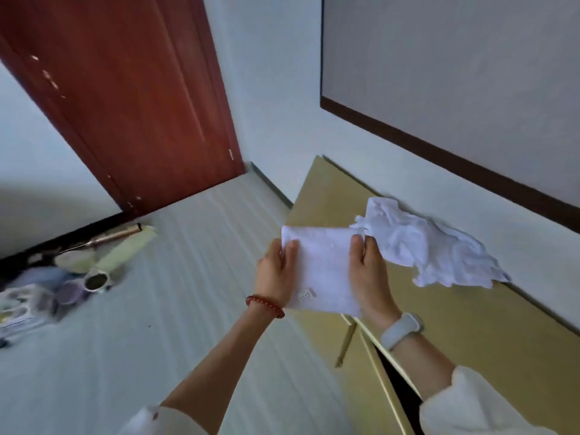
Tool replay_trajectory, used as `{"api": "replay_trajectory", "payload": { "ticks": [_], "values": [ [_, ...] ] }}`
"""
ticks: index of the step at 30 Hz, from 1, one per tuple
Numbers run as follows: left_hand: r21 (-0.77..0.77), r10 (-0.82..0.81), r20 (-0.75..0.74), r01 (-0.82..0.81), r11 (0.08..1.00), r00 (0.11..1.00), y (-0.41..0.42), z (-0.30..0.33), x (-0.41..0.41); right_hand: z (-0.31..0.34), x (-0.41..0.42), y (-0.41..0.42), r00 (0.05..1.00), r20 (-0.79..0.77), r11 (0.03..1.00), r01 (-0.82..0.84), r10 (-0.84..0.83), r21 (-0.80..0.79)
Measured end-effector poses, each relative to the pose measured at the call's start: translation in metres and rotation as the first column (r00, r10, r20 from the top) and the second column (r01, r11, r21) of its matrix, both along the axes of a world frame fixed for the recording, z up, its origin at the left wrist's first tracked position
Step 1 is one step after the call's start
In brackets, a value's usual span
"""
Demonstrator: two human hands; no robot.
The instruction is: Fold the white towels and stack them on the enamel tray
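A folded white towel [323,265] is held up in the air between both hands, above the edge of a tan tabletop [455,324]. My left hand [276,271] grips its left edge with the thumb on top. My right hand [370,271] grips its right edge the same way. A small grey label shows near the towel's lower left corner. A heap of crumpled white towels [430,246] lies on the tabletop just right of my right hand, against the wall. No enamel tray is in view.
A red-brown door [131,98] stands at the back left. Blurred clutter lies on the pale floor at the left: a pale green roll [125,249], a small cup [95,279] and other items. A dark gap [398,381] opens in the tabletop near my right forearm.
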State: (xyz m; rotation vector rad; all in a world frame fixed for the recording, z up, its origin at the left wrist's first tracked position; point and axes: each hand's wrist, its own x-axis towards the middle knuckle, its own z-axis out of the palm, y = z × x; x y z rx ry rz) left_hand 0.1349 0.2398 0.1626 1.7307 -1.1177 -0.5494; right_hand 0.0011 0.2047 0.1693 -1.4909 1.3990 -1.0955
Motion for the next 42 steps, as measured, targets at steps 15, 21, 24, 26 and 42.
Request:
{"api": "replay_trajectory", "payload": {
  "ticks": [15, 21, 24, 26, 42],
  "values": [
    [0.049, 0.724, 0.058, -0.727, 0.685, 0.687, 0.265, 0.031, 0.530, 0.019, 0.586, 0.181, 0.705, 0.017, 0.705, -0.709, 0.709, 0.011],
    [0.066, 0.853, 0.051, -0.854, 0.515, 0.519, 0.291, 0.024, 0.706, 0.006, 0.788, 0.196, 0.556, -0.008, 0.555, -0.830, 0.831, -0.055],
    [0.103, 0.889, 0.051, -0.888, 0.448, 0.455, 0.290, 0.032, 0.803, 0.006, 0.892, 0.191, 0.487, -0.017, 0.486, -0.872, 0.873, -0.053],
    [0.114, 0.907, 0.063, -0.906, 0.407, 0.415, 0.294, 0.042, 0.861, 0.013, 0.958, 0.193, 0.460, -0.036, 0.459, -0.888, 0.887, -0.040],
    [0.264, 0.944, 0.037, -0.915, 0.306, 0.327, 0.447, -0.013, 1.267, -0.036, 1.395, 0.320, 0.147, -0.111, 0.165, -0.970, 0.983, 0.178]
  ]
}}
